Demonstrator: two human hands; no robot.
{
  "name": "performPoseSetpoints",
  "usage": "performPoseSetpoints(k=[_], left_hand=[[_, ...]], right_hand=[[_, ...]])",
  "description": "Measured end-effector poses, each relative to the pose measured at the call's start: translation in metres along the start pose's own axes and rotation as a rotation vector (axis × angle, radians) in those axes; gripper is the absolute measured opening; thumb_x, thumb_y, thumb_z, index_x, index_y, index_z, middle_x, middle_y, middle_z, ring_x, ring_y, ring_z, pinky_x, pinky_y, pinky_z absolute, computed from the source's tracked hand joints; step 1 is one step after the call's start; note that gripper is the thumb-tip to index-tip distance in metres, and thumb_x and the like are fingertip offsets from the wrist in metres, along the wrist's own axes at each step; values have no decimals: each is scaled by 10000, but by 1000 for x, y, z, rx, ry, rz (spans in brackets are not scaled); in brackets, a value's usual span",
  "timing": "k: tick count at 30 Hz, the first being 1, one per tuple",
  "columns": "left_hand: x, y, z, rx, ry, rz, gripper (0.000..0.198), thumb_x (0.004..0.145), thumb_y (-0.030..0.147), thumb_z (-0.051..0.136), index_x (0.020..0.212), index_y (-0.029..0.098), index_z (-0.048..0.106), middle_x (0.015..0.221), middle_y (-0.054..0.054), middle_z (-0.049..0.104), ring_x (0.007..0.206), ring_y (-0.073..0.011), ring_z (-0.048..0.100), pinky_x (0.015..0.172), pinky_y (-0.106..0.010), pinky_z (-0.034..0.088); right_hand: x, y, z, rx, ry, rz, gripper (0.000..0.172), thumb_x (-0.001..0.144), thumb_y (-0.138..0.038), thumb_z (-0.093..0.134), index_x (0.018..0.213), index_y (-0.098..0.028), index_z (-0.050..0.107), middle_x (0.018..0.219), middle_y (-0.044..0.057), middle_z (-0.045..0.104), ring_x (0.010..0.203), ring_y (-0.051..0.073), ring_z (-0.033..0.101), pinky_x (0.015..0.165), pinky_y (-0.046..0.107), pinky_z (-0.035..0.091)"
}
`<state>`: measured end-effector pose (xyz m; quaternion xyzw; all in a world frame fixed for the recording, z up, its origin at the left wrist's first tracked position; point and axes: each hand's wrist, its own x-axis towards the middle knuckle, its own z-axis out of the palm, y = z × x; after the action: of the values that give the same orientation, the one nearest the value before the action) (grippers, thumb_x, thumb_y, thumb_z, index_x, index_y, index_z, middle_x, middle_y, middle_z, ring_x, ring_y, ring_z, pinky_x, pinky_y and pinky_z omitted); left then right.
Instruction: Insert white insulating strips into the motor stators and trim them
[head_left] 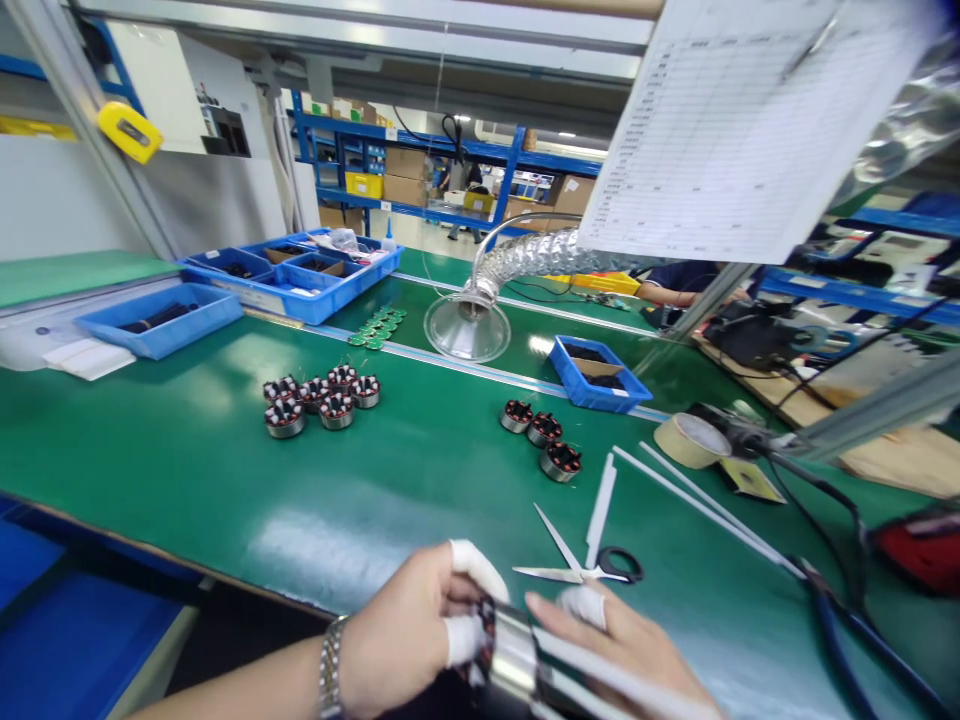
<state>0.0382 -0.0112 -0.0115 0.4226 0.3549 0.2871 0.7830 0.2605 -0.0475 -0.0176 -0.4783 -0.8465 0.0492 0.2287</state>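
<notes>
My left hand (pixel 409 635), with white covers on its fingertips, grips a round motor part (pixel 514 655) by its coil side. The part has a silver metal ring and dark and copper-coloured windings. My right hand (pixel 626 640) is curled at the part's other side, with a white cover on one finger. Long white tubes (pixel 600 675), blurred, run along under its fingers. Just beyond the right hand lie open scissors (pixel 574 570) with black handles, and short white tube pieces (pixel 600 510).
Two groups of motor parts (pixel 336 410) (pixel 546 428) stand on the green table (pixel 187 440). Blue bins (pixel 300 300), a small blue tray (pixel 600 375), green circuit boards (pixel 377 328) and a fume hose funnel (pixel 466 328) are beyond. Tape (pixel 691 440), long tubes (pixel 705 500) and blue-handled pliers (pixel 847 630) lie right.
</notes>
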Motion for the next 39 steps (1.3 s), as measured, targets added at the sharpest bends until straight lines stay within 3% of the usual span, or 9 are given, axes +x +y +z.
performPoseSetpoints(k=[5, 8, 11, 16, 20, 24, 30, 34, 39], left_hand=[[5, 18, -21, -294, 288, 148, 249, 694, 63, 564, 920, 170, 566, 851, -48, 680, 746, -175, 658, 590, -218, 520], [7, 25, -30, -376, 420, 208, 280, 686, 31, 580, 939, 150, 582, 926, -79, 683, 848, -213, 652, 695, -254, 547], [6, 25, -33, -394, 443, 191, 289, 676, 1, 580, 931, 138, 598, 917, -84, 691, 864, -221, 650, 730, -273, 557], [7, 17, -34, -323, 436, 136, 273, 696, 28, 588, 939, 153, 599, 885, -63, 697, 808, -204, 663, 693, -274, 567], [11, 16, -31, -248, 361, 89, 256, 689, 64, 626, 927, 156, 593, 841, -41, 693, 664, -145, 663, 603, -209, 552], [13, 15, -20, -235, 240, 42, 311, 690, 103, 643, 982, 169, 560, 876, -46, 684, 653, -146, 660, 566, -192, 527], [12, 8, -14, -294, 57, -12, 332, 728, 117, 597, 1051, 164, 539, 935, -87, 673, 801, -204, 649, 759, -348, 512], [9, 3, -15, -296, -22, -28, 317, 738, 143, 587, 1049, 172, 536, 957, -92, 661, 815, -207, 642, 766, -367, 500], [6, 2, -8, -163, -4, -66, 293, 755, 153, 558, 1043, 180, 511, 899, -81, 653, 740, -192, 652, 601, -262, 503]], right_hand=[[7, 79, -11, -284, 1, 72, 374, 837, -144, 344, 1142, -191, 555, 1114, 109, 596, 1037, 220, 547, 840, 385, 484], [11, 113, -8, -320, -39, 74, 403, 782, -54, 355, 1052, -199, 615, 1098, 86, 615, 1093, 223, 502, 863, 405, 463], [11, 121, -3, -331, -67, 69, 319, 784, -72, 387, 914, -166, 662, 909, 94, 670, 943, 224, 574, 793, 388, 489], [-1, 114, -8, -337, -29, 128, 267, 833, -182, 408, 750, -165, 661, 638, 61, 618, 603, 175, 576, 564, 309, 503], [-8, 106, -16, -315, 74, 161, 279, 862, -242, 396, 826, -169, 662, 710, 76, 644, 667, 176, 602, 611, 306, 508], [-4, 66, -22, -250, 174, 145, 288, 880, -276, 385, 934, -174, 649, 692, 61, 638, 623, 153, 595, 565, 263, 503], [10, -1, -19, 173, 280, 51, 235, 837, -165, 443, 923, -245, 645, 794, 18, 690, 703, 125, 634, 623, 208, 515], [12, -9, -6, 321, 362, 18, 183, 784, -153, 536, 890, -261, 638, 827, -9, 708, 735, 133, 648, 669, 226, 511], [14, -18, 1, 297, 358, 72, 156, 766, -163, 554, 832, -249, 665, 787, -8, 710, 699, 131, 657, 636, 201, 525]])
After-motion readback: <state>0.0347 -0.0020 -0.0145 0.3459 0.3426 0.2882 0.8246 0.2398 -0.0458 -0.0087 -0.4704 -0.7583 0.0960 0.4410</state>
